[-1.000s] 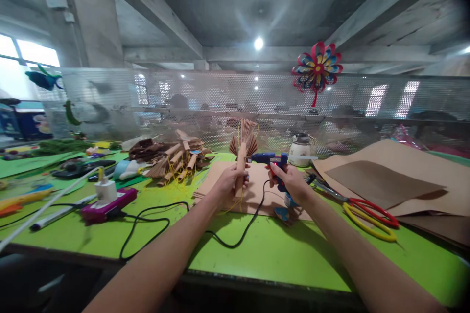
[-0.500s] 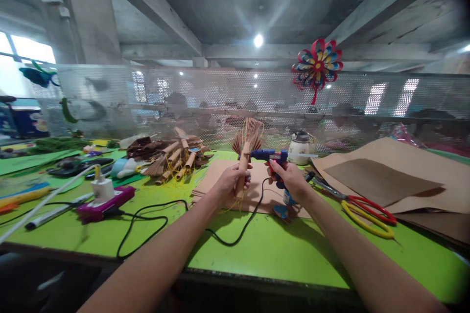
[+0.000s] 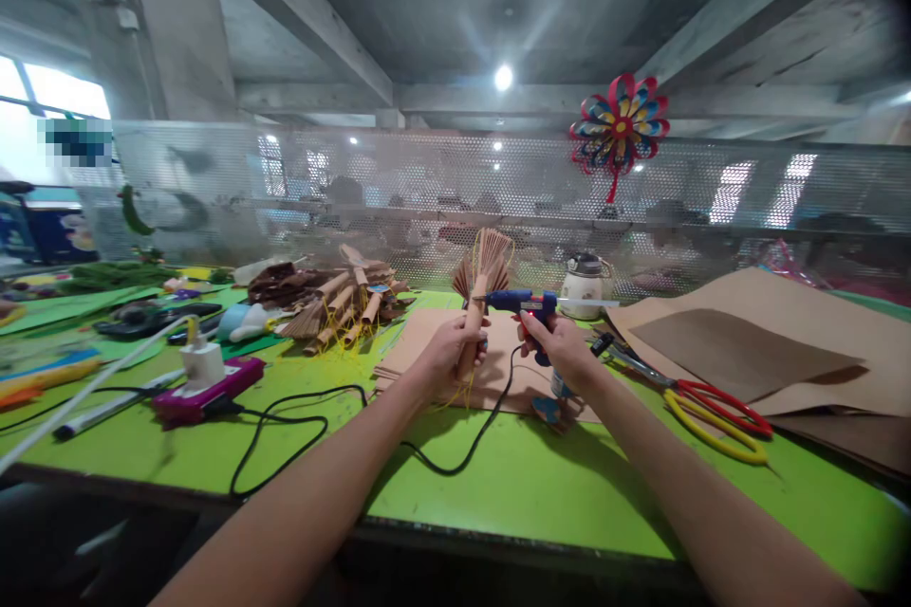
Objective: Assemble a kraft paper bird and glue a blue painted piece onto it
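My left hand (image 3: 459, 351) is wrapped round the rolled handle of a brown pleated-paper craft (image 3: 491, 256), held upright with its fanned folds at the top and yellow string hanging from it. In my right hand (image 3: 559, 341) is a blue hot glue gun (image 3: 523, 302), a glue stick poking out of its back and a small red light showing. Its nozzle points left and meets, or nearly meets, the upper part of the paper roll. Beneath both hands lies a stack of brown paper sheets (image 3: 413, 341).
Similar paper rolls (image 3: 345, 303) with yellow string lie in a heap at left. A purple power strip (image 3: 238, 379) and black cord (image 3: 320, 417) are on the green table (image 3: 484, 503). Scissors (image 3: 718, 417), large brown paper (image 3: 783, 322) and a white jug (image 3: 580, 285) are at right.
Almost nothing differs. The view has shifted very slightly, and the glue gun's tip stays at the paper roll.
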`<state>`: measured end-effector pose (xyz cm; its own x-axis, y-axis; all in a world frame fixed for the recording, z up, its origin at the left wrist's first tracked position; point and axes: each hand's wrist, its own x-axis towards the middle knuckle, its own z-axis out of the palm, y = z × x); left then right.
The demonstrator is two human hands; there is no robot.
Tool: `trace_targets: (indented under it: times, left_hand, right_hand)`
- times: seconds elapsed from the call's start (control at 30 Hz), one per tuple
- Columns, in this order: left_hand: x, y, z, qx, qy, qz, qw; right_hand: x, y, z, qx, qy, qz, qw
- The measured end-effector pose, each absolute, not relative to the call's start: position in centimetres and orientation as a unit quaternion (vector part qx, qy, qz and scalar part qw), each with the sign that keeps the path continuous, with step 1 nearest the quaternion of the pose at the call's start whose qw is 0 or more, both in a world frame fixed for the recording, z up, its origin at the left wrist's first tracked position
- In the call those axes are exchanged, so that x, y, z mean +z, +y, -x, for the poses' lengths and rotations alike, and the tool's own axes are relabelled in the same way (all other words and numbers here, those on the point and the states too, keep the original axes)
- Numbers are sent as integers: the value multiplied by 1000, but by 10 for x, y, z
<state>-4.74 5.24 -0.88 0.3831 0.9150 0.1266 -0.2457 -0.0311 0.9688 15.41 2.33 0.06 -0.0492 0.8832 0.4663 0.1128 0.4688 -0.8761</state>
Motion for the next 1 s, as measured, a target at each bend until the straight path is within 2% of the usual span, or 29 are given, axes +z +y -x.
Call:
trace_targets:
  times: [1.0]
  left_hand:
    - [-7,54,50,467,312,-537,629]
  right_hand:
    - [0,19,-152,369,-613,379,586]
